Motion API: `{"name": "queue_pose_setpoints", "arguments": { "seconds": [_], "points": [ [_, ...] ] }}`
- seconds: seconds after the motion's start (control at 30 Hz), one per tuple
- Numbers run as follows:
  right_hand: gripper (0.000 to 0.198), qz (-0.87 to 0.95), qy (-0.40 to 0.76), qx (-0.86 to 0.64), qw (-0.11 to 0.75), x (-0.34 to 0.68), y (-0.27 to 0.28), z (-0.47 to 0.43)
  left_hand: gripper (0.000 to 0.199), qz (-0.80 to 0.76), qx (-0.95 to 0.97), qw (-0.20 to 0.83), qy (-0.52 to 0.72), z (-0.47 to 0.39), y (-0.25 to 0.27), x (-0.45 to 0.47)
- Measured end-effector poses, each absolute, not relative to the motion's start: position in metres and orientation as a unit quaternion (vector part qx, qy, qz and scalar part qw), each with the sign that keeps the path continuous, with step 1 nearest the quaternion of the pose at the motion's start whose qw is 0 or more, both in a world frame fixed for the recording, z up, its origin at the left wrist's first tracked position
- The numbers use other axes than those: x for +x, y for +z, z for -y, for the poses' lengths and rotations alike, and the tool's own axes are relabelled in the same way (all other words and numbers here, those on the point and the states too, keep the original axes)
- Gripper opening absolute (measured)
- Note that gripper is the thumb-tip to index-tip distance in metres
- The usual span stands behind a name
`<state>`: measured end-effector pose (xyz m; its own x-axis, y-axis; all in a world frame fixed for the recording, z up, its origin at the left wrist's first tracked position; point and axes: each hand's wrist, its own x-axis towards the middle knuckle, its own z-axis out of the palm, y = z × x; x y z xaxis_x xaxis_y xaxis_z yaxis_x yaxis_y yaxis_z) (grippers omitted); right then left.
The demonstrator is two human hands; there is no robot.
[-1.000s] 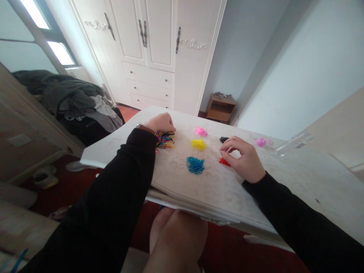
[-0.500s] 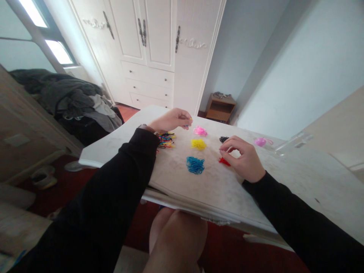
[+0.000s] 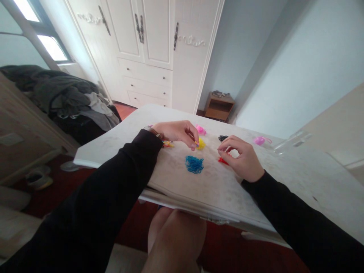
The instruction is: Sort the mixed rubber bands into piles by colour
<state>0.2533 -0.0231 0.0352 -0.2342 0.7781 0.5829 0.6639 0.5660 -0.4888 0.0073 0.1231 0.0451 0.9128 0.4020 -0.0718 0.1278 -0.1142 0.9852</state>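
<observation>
My left hand [image 3: 184, 133] pinches a few small coloured rubber bands [image 3: 197, 144], with yellow and blue showing at the fingertips. Under and behind it lies a yellow pile of bands [image 3: 201, 143]; a blue pile [image 3: 194, 164] sits nearer to me. A mixed-colour pile [image 3: 167, 144] is mostly hidden by my left wrist. Thumb and index finger of my right hand [image 3: 241, 157] are curled together beside a red pile [image 3: 223, 160], which they partly cover. What those fingertips hold, if anything, is too small to see.
Farther back on the white table [image 3: 176, 204] lie a pink pile [image 3: 201, 129] and a black pile [image 3: 223, 138]. To the right are a purple-pink item [image 3: 260, 140] and a clear plastic container [image 3: 292, 142]. A white wardrobe [image 3: 148, 68] stands beyond the table.
My left hand has moved right and toward me, from near the pink pile to over the yellow one, still pinching the bands. My right hand has stayed beside the red pile.
</observation>
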Motion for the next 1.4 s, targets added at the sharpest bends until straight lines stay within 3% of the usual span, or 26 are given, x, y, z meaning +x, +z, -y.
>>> {"name": "queue_pose_setpoints", "arguments": {
  "seconds": [0.83, 1.2, 1.4],
  "points": [
    [0.011, 0.799, 0.073, -0.447, 0.397, 0.251, 0.038, 0.024, 0.023, -0.089, 0.786, 0.606, 0.083, -0.122, 0.036, 0.016],
    [0.007, 0.826, 0.076, -0.412, 0.376, 0.252, 0.036, 0.025, 0.026, -0.091, 0.759, 0.636, 0.107, -0.121, 0.036, 0.018],
    [0.022, 0.877, 0.083, -0.330, 0.338, 0.249, 0.038, 0.028, 0.029, -0.096, 0.755, 0.639, 0.110, -0.121, 0.036, 0.019]
  ]
}}
